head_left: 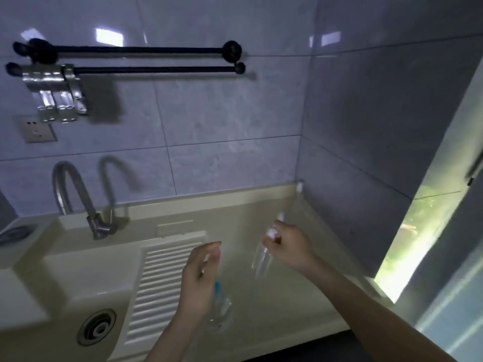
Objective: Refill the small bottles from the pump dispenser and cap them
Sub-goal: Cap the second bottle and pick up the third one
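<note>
Head view, over a beige sink counter (274,304): the right hand (287,244) grips a clear bottle (261,259) by its white-topped neck, the left hand (201,278) blurred beside a blue-nozzled bottle (219,307), grip unclear; refilling looks unfinished.

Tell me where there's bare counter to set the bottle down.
Bare counter lies right of the blue-topped bottle, toward the side wall, and behind the hands up to the backsplash. Left hand and right hand, holding a clear bottle, crowd the ribbed drainboard's edge.
</note>
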### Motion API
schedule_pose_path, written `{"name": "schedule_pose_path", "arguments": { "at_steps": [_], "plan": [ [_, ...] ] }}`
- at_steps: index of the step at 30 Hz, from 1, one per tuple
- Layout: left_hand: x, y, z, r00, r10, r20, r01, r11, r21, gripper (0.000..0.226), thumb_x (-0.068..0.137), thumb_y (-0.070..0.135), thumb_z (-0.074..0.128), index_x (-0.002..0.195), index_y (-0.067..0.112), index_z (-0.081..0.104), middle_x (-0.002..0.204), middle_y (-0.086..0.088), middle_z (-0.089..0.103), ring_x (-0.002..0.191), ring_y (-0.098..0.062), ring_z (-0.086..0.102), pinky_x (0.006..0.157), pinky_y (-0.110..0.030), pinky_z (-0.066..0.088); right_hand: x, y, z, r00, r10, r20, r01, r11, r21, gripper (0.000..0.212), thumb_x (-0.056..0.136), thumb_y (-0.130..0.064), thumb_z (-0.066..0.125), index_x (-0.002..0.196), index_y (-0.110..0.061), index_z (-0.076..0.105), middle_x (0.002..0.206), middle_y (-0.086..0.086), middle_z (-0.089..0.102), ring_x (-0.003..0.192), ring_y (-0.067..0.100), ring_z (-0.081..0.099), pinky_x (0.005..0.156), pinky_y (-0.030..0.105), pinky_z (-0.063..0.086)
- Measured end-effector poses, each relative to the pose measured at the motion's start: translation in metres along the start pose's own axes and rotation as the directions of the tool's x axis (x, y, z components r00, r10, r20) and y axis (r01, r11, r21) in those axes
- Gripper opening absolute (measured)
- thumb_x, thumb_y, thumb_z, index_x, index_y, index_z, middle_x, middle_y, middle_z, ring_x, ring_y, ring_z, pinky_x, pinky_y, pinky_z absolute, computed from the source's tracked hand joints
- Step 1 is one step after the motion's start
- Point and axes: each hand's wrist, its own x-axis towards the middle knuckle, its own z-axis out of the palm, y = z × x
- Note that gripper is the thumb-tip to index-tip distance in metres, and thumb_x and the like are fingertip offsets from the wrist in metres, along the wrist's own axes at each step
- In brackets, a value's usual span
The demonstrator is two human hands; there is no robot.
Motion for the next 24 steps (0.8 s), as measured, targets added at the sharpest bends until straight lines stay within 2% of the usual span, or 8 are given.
{"name": "schedule_pose_path", "arguments": {
  "at_steps": [5, 7, 9, 11, 15, 17, 21, 24],
  "plan": [
    [-0.001, -0.001, 0.110, 0.998, -0.058, 0.008, 0.058, 0.998, -0.036, 0.014, 0.089, 0.018, 0.059, 0.097, 0.012, 0.069, 0.098, 0.013, 0.070, 0.090, 0.013, 0.059, 0.076, -0.002, 0.040, 0.004, 0.100, -0.044, 0.996, 0.018, 0.091, -0.010, 0.996, -0.087, 0.041, 0.083, -0.029, 0.060, 0.058, -0.023, 0.029, 0.055, -0.009, 0.041, 0.054, 0.009, 0.042, 0.052, 0.021, 0.029],
    [-0.002, -0.002, 0.147, 0.995, -0.102, 0.011, 0.102, 0.994, -0.034, 0.011, 0.089, 0.019, 0.059, 0.092, 0.019, 0.069, 0.091, 0.022, 0.070, 0.083, 0.014, 0.059, 0.071, -0.002, 0.041, 0.007, 0.134, -0.059, 0.996, 0.043, 0.084, -0.034, 0.994, -0.105, 0.041, 0.085, -0.031, 0.059, 0.059, -0.021, 0.029, 0.055, -0.007, 0.040, 0.055, 0.013, 0.040, 0.050, 0.024, 0.027],
    [-0.006, -0.008, 0.180, 0.987, -0.162, 0.020, 0.163, 0.985, -0.058, 0.010, 0.090, 0.015, 0.061, 0.088, 0.019, 0.069, 0.090, 0.011, 0.070, 0.076, 0.013, 0.060, 0.067, -0.004, 0.043, 0.016, 0.167, -0.069, 0.993, 0.062, 0.103, -0.050, 0.993, -0.109, 0.042, 0.087, -0.033, 0.059, 0.061, -0.021, 0.029, 0.058, -0.004, 0.043, 0.061, 0.021, 0.044, 0.054, 0.029, 0.028],
    [-0.005, -0.014, 0.198, 0.974, -0.225, 0.023, 0.226, 0.972, -0.063, 0.010, 0.084, 0.026, 0.062, 0.084, 0.028, 0.072, 0.093, 0.003, 0.070, 0.076, 0.010, 0.061, 0.066, -0.008, 0.045, 0.026, 0.191, -0.072, 0.987, 0.092, 0.134, -0.082, 0.993, -0.082, 0.042, 0.088, -0.033, 0.059, 0.062, -0.022, 0.027, 0.064, 0.000, 0.047, 0.068, 0.029, 0.051, 0.059, 0.031, 0.033],
    [0.006, -0.029, 0.207, 0.956, -0.295, -0.014, 0.295, 0.956, 0.004, 0.020, 0.094, 0.017, 0.055, 0.089, 0.030, 0.069, 0.103, 0.005, 0.070, 0.094, -0.006, 0.063, 0.084, -0.026, 0.048, 0.048, 0.211, -0.076, 0.980, 0.123, 0.157, -0.129, 0.991, 0.032, 0.031, 0.080, -0.041, 0.045, 0.063, -0.022, 0.028, 0.059, -0.003, 0.041, 0.064, 0.024, 0.045, 0.062, 0.031, 0.038],
    [0.011, -0.031, 0.213, 0.949, -0.313, -0.037, 0.314, 0.949, 0.027, 0.023, 0.095, 0.017, 0.049, 0.092, 0.029, 0.068, 0.104, 0.006, 0.069, 0.099, -0.010, 0.063, 0.092, -0.037, 0.048, 0.061, 0.215, -0.078, 0.969, 0.194, 0.156, -0.205, 0.977, 0.062, 0.032, 0.085, -0.041, 0.047, 0.065, -0.020, 0.032, 0.063, -0.002, 0.047, 0.064, 0.023, 0.046, 0.062, 0.030, 0.038],
    [0.024, -0.034, 0.222, 0.943, -0.327, -0.056, 0.329, 0.944, 0.019, 0.021, 0.096, 0.018, 0.046, 0.096, 0.027, 0.065, 0.109, 0.001, 0.068, 0.106, -0.016, 0.061, 0.100, -0.042, 0.044, 0.089, 0.206, -0.076, 0.951, 0.303, 0.057, -0.308, 0.935, 0.174, 0.030, 0.087, -0.038, 0.057, 0.070, -0.018, 0.040, 0.074, 0.000, 0.059, 0.069, 0.022, 0.059, 0.060, 0.029, 0.042],
    [0.040, -0.043, 0.229, 0.934, -0.348, -0.080, 0.350, 0.936, 0.017, 0.020, 0.096, 0.018, 0.046, 0.099, 0.026, 0.064, 0.110, 0.000, 0.067, 0.108, -0.019, 0.060, 0.103, -0.046, 0.042, 0.122, 0.195, -0.073, 0.958, 0.283, -0.045, -0.263, 0.931, 0.254, 0.038, 0.087, -0.039, 0.058, 0.066, -0.017, 0.036, 0.066, -0.002, 0.052, 0.060, 0.017, 0.051, 0.051, 0.026, 0.033]
  ]
}}
